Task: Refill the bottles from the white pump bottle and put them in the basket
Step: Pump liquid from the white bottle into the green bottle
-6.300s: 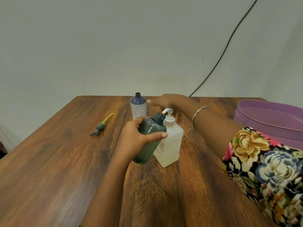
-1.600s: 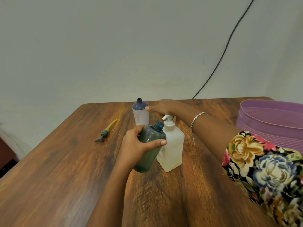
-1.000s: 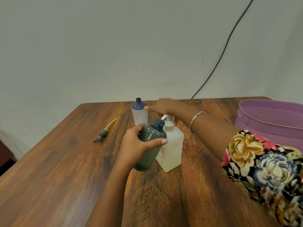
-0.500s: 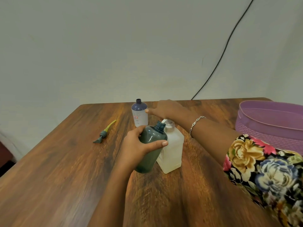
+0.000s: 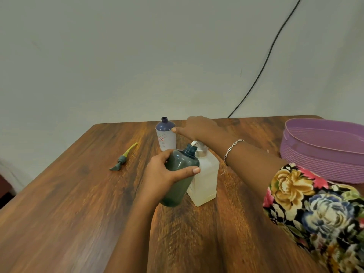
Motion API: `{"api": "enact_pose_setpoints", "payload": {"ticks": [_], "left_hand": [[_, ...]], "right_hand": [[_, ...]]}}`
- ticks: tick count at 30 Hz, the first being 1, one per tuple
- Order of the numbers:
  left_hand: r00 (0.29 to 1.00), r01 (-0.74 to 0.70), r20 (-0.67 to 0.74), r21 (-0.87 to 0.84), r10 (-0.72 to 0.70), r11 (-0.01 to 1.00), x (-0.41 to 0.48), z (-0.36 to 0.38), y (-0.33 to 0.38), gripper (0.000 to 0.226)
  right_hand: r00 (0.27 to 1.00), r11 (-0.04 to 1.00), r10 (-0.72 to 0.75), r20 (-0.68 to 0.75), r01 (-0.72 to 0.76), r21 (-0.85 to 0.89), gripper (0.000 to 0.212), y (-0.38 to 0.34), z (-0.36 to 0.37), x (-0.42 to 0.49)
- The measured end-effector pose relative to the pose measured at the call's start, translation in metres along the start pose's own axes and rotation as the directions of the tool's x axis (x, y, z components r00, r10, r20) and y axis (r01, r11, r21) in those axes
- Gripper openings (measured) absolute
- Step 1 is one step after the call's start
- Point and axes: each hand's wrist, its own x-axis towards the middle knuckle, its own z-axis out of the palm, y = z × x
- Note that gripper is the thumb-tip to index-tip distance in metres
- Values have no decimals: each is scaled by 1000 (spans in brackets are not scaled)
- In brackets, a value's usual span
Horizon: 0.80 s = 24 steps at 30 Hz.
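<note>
Open tbl (image 5: pixel 69 213) left & front; loose pump (image 5: pixel 123 159) far left, basket (image 5: pixel 323 152) blocks right

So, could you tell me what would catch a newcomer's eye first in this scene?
Mid-table, the left hand grips a tilted dark green bottle, its open neck at the spout of the white pump bottle, while the right hand rests on the pump. After that, the purple basket at the right edge and a loose pump head lying to the left.

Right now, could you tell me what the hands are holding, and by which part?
The left hand grips the dark green bottle around its upper body. The right hand holds nothing; it rests on the pump of the white pump bottle.
</note>
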Motion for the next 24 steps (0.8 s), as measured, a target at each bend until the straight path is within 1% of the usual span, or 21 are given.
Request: {"api": "enact_pose_setpoints", "payload": {"ticks": [2,4,6,8,10,12,15,17,19,21,24], "left_hand": [[1000,5,0,1,-5,1000,-1,2,-2,81],[1000,9,-3,4,-9,1000,-2,2,-3,78],[1000,8,5,6,-8,1000,-3,1,-3,80],[1000,6,13,-2,-6,1000,-4,1,-2,84],[1000,0,19,-5,0,1000,-5,-1,-1,82],[1000,-8,15,-9,8,1000,-6,-3,0,80],[1000,-3,16,-7,4,1000,-5,-4,4,71],[1000,-5,16,-4,5,1000,-2,-3,5,68],[1000,-7,14,-7,7,1000,-1,-4,5,73],[1000,-7,7,-7,7,1000,-1,-5,4,85],[1000,-5,9,-9,5,1000,-2,-5,3,88]], "right_hand": [[1000,999,-4,-11,4,-32,52,-1,2,-1],[1000,1000,-1,7,1,-15,51,-1,4,-1],[1000,1000,6,28,-6,5,51,0,5,-1],[995,998,8,97,-15,68,53,1,0,-1],[983,986,6,186,-36,162,56,0,-8,-3],[967,974,16,253,-72,215,56,-2,-15,-7],[947,945,37,319,-137,297,58,-3,-23,-13],[941,932,54,333,-167,321,60,-3,-29,-15],[943,930,80,324,-187,315,63,-4,-30,-13],[938,924,103,330,-213,316,65,-6,-26,-13],[927,908,119,355,-246,338,58,-6,-20,-12]]}}
